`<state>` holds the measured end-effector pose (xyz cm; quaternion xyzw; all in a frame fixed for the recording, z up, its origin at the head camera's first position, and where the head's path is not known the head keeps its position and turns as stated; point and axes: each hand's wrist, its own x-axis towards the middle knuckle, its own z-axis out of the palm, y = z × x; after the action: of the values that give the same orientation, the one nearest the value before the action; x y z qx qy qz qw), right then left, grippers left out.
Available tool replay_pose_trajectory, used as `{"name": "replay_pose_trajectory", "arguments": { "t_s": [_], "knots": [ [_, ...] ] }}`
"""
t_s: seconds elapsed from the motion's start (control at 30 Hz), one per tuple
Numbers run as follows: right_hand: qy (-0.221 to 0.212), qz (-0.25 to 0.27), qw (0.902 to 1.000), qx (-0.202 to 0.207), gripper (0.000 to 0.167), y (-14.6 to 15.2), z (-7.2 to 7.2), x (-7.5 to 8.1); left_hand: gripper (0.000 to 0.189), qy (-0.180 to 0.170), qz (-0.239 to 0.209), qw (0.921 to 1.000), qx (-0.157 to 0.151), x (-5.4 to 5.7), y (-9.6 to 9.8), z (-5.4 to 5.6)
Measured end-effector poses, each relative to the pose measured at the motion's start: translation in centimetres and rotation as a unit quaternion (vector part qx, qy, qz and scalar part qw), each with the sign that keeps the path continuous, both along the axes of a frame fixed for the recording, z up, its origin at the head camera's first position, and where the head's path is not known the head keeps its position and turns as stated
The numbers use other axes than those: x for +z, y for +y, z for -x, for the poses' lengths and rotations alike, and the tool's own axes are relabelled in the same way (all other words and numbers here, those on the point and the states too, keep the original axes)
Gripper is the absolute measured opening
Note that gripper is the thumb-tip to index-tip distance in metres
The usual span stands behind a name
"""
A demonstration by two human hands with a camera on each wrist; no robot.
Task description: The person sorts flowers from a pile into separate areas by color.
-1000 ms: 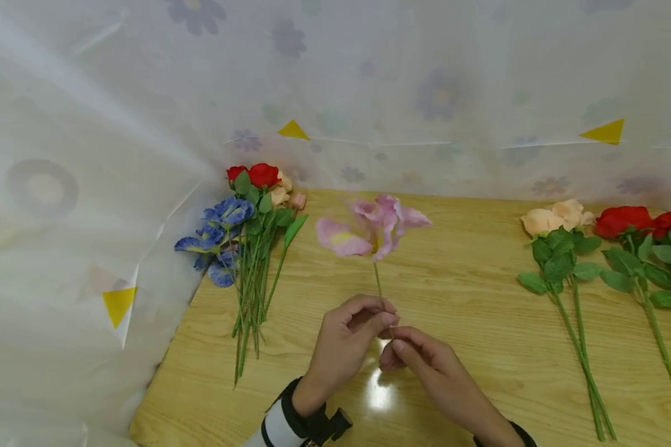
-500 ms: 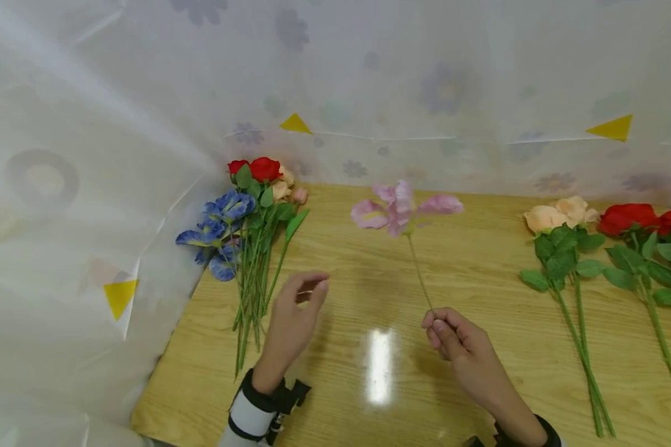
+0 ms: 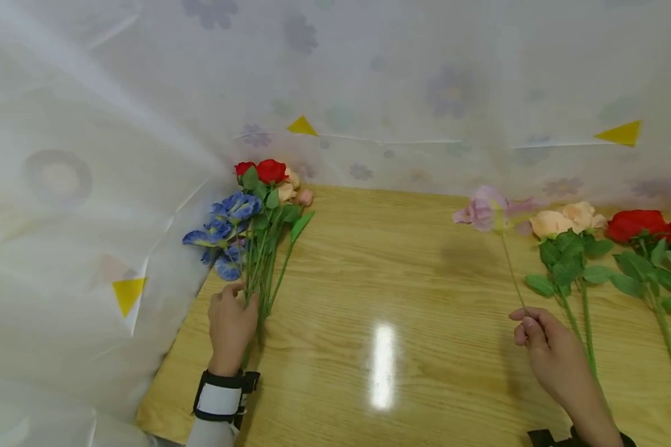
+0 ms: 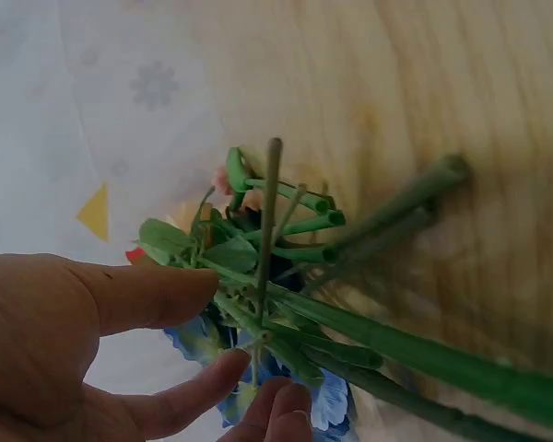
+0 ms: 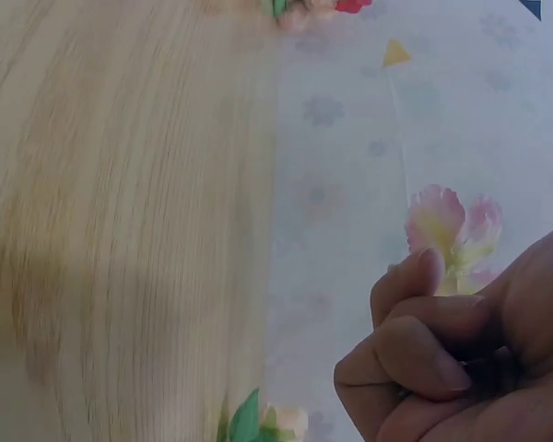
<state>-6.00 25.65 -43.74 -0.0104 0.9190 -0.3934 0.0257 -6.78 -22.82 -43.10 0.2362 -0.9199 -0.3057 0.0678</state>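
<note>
My right hand [image 3: 561, 360] pinches the thin stem of a pink artificial flower [image 3: 486, 210], held upright over the right part of the table. In the right wrist view its pink-and-yellow petals [image 5: 438, 221] show beyond the curled fingers [image 5: 415, 354]. At the left, my left hand [image 3: 232, 320] is at the stems of a lying flower bunch [image 3: 268, 248]. The left wrist view shows thumb and fingers [image 4: 180, 401] apart, with green stems [image 4: 424, 359] between and beyond them; no grip shows. Blue flowers [image 3: 237, 208], red roses [image 3: 271, 171] and peach ones top that bunch.
Two peach roses [image 3: 553, 223] lie at the right, close by the pink flower. Beside them are red roses [image 3: 637, 225], cut by the frame edge. A pale patterned sheet [image 3: 397, 81] with yellow triangles [image 3: 303, 126] rises behind the wooden table [image 3: 369, 267] and along its left.
The left hand has let go of the pink flower's stem and moved left to the bunch's stems. My right hand has carried the pink flower to the right, close to the peach roses.
</note>
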Motion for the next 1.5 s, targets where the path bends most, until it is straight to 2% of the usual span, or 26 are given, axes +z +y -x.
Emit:
{"name": "replay_pose_trajectory", "arguments": {
  "t_s": [0.07,0.17,0.4,0.6,0.8,1.03,1.13,1.3,1.5],
  "knots": [
    [-0.017,-0.019,0.9997,0.002,0.037,0.8,0.2,-0.2,0.047,-0.015,0.016,0.9997,0.014,-0.5,-0.4,-0.1],
    [-0.036,-0.047,0.9983,0.000,0.039,1.8,0.4,-0.4,0.046,-0.023,0.012,0.9994,0.024,-0.9,-0.8,-0.2],
    [-0.058,-0.069,0.9960,0.001,0.041,2.6,0.9,-0.9,0.029,-0.008,0.015,0.9998,0.012,-1.2,-1.3,-0.1],
    [-0.104,-0.085,0.9908,0.013,0.039,3.0,2.1,-1.3,0.028,-0.012,-0.008,0.9998,0.016,-1.1,-1.5,-0.3],
    [-0.176,-0.101,0.9791,0.013,0.037,3.5,3.3,-1.9,0.025,0.024,-0.015,0.9992,0.028,-0.9,-1.6,-0.2],
    [-0.218,-0.095,0.9710,0.025,0.041,3.7,3.8,-2.1,0.021,0.056,-0.096,0.9926,0.048,-0.4,-1.4,-0.2],
    [-0.227,-0.091,0.9692,0.032,0.047,3.7,3.9,-1.9,0.019,0.073,-0.108,0.9902,0.049,-0.1,-1.2,-0.2],
    [-0.224,-0.104,0.9685,0.036,0.053,3.6,4.1,-1.8,0.020,0.098,-0.133,0.9853,0.043,0.5,-0.6,-0.1],
    [-0.195,-0.144,0.9698,0.030,0.054,3.2,4.6,-2.1,0.019,0.107,-0.196,0.9746,0.023,1.4,0.7,0.3]
  ]
}}
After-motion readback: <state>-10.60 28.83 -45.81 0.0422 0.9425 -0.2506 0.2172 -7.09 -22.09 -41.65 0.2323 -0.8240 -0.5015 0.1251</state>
